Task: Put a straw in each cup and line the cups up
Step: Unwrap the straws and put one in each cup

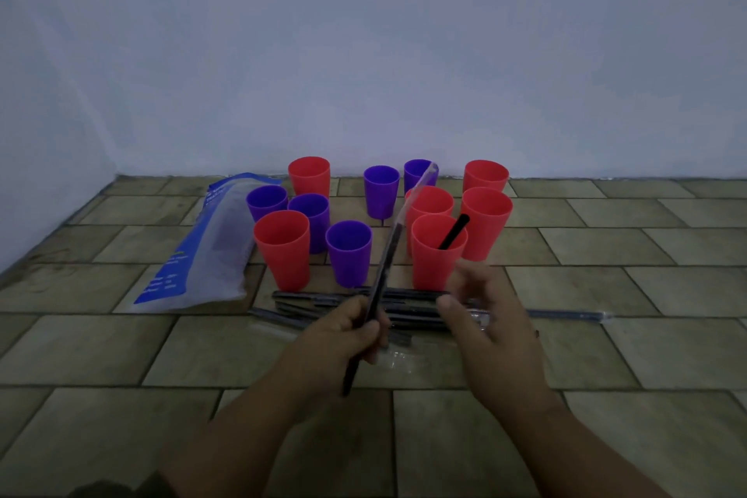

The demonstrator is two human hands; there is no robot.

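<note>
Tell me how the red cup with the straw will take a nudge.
The red cup looks like thin plastic, so probably light and quick to slide. Tall with a narrower base, it may tip. Its straw leans on the rim and would likely shift.

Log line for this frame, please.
left hand grips wrapped straw | right hand above straw pile | one red cup holds black straw | no row yet

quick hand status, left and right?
Left hand: closed, gripping a wrapped straw that slants up.
Right hand: open, fingers loosely spread, blurred, nothing visibly held.
</note>
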